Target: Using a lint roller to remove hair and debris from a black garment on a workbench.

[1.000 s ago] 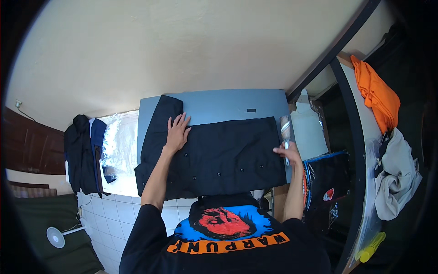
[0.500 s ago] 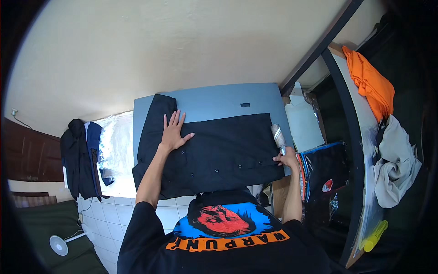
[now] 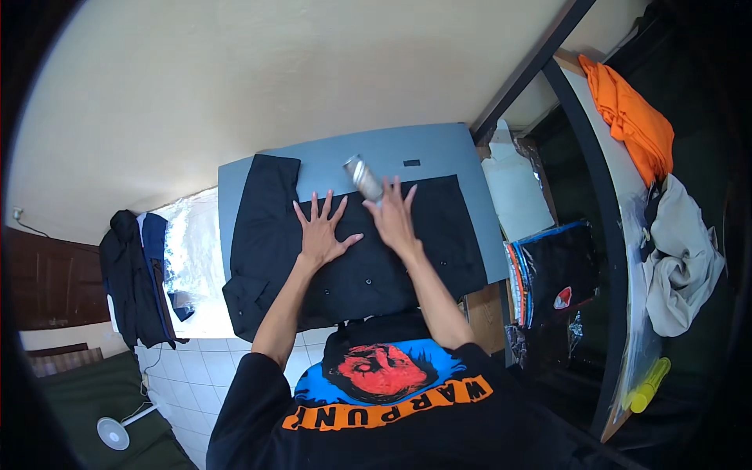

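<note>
A black buttoned garment [image 3: 360, 258] with a sleeve at the left lies spread over a blue-grey board. My left hand [image 3: 319, 239] presses flat on its upper left part, fingers spread and holding nothing. Further right, my right hand [image 3: 395, 223] has a lint roller [image 3: 363, 177] with a silvery striped cylinder. That cylinder lies at the garment's far edge, partly over the board; its handle is mostly hidden by my fingers, which are slightly blurred.
The blue-grey board [image 3: 329, 164] meets the wall. At left, dark clothes [image 3: 133, 274] lie by a shiny plastic-covered surface [image 3: 194, 243]. To the right are folded clothes [image 3: 560, 274], a dark frame post [image 3: 583, 149], orange cloth [image 3: 630, 117] and beige cloth [image 3: 677, 258]. A white fan [image 3: 113, 433] stands lower left.
My right hand and the lint roller have moved left and away from me, from the garment's right edge to its far middle. My left hand has shifted slightly right.
</note>
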